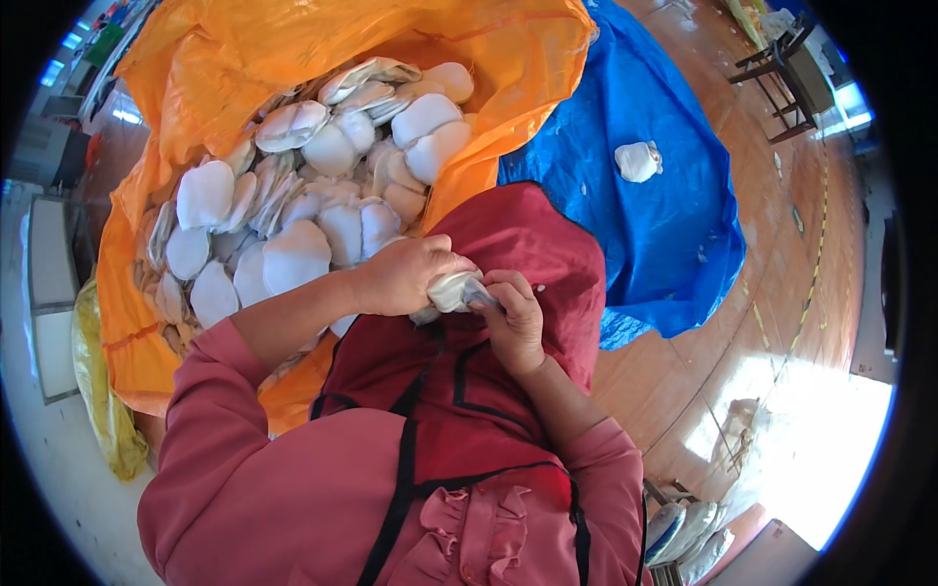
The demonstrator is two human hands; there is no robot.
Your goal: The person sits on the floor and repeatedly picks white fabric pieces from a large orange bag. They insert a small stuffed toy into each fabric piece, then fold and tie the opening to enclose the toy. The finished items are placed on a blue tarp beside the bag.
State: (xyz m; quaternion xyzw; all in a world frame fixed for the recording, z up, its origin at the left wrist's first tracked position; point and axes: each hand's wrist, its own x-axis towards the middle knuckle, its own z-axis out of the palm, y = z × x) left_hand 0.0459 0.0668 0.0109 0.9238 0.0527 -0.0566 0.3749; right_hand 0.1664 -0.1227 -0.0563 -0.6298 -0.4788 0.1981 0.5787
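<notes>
Over the dark red apron on my lap, my left hand (410, 275) and my right hand (512, 320) grip a small white cloth pad (455, 291) from both sides. It looks bunched up, and its right end narrows between my right fingers. To the left lies a big heap of flat, rounded white pads (296, 256), loose and overlapping, inside an open orange sack (371, 34). On the blue sheet (674, 230) to the right rests a single rounded white bundle (638, 161), apart from the heap.
The floor (782, 225) is reddish brown. A wooden chair (789, 83) stands at the far right. A yellow bag (103, 391) hangs or leans at the left, near white panels. Bright light falls on the floor at the lower right, beside several stacked round items (689, 532).
</notes>
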